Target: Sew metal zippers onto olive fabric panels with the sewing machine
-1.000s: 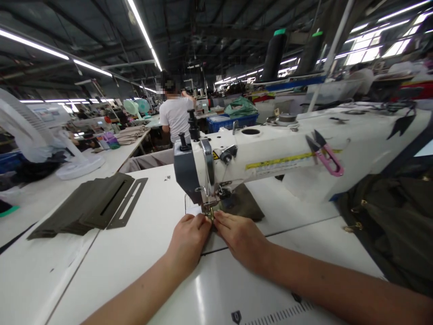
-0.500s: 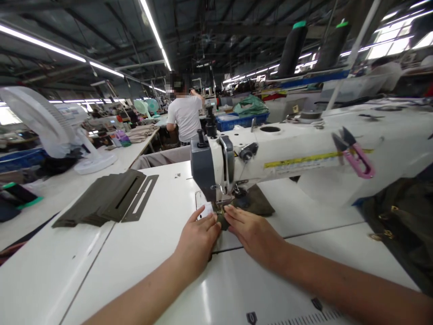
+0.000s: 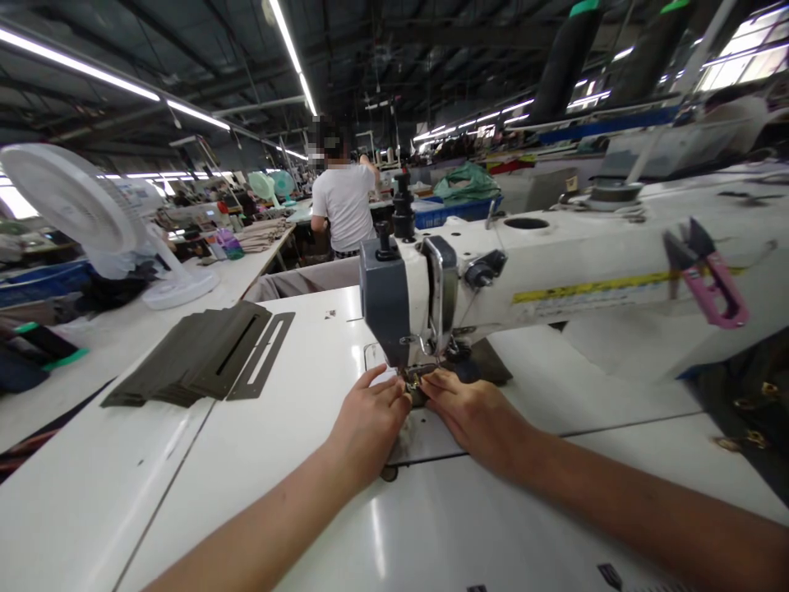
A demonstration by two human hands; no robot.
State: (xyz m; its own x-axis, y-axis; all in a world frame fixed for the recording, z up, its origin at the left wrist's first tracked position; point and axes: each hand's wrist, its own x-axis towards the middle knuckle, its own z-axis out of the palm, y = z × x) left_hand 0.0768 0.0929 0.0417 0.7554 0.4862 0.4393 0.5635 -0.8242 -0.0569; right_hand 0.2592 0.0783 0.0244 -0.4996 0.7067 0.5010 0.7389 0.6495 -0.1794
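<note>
A dark olive fabric piece [image 3: 493, 360] lies under the sewing machine [image 3: 383, 300], mostly behind the presser foot, with a short end in front. My left hand [image 3: 373, 415] is at the left of the needle area, its fingers closed together at the fabric's near end and the thumb side reaching towards the foot. Opposite it, my right hand [image 3: 472, 407] pinches at the same end with its fingertips beside the presser foot. The fingertips and needle partly hide the fabric's edge.
Left of the machine, a stack of olive panels [image 3: 185, 353] lies beside a slotted template [image 3: 262, 355]. A white fan [image 3: 74, 197] stands further left. Pink-handled snips [image 3: 715, 288] rest against the machine arm. Dark garments [image 3: 752, 411] hang at right. A person [image 3: 343, 201] stands ahead.
Less of the fabric shows in front of the presser foot; it has moved away under it. Both hands stay close to the needle. The head view has shifted, so the machine looks nearer.
</note>
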